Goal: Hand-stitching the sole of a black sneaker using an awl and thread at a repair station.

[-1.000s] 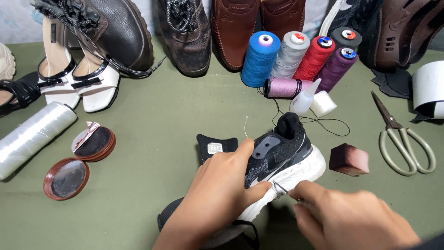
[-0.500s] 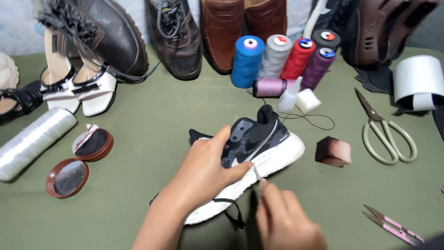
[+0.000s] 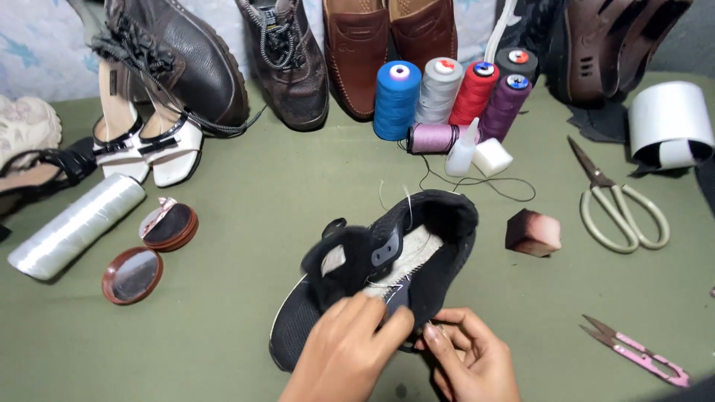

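Starting at the left edge: one cream shoe (image 3: 26, 126), one black sandal (image 3: 45, 175), and one roll of clear filament (image 3: 74, 225) lying on the green table (image 3: 223, 313). Next, two white-and-black heeled sandals (image 3: 145, 145) stand under one black leather lace-up boot (image 3: 182, 59). Two round tins follow: one closed tin (image 3: 170, 225) with a torn foil label on its lid, and one open tin lid (image 3: 132, 275), its contents not discernible.

Along the back: one dark brown lace-up shoe (image 3: 290, 63) and two brown loafers (image 3: 387, 37). Five upright thread cones (image 3: 397, 100) are present: blue, grey, red, purple, black. One lilac spool (image 3: 432, 138) lies on its side, beside one small white bottle (image 3: 463, 149) and one white block (image 3: 492, 157).

At centre front, the black sneaker (image 3: 417, 260) rests on the table, opening upward. The left hand (image 3: 346, 357) presses on its collar, fingers closed over the fabric. The right hand (image 3: 473, 361) pinches at the collar edge; what it pinches cannot be determined.

To the right: one brown block (image 3: 533, 233), one pair of scissors (image 3: 618, 201), one white tape roll (image 3: 670, 123), one pink thread snip (image 3: 637, 351).
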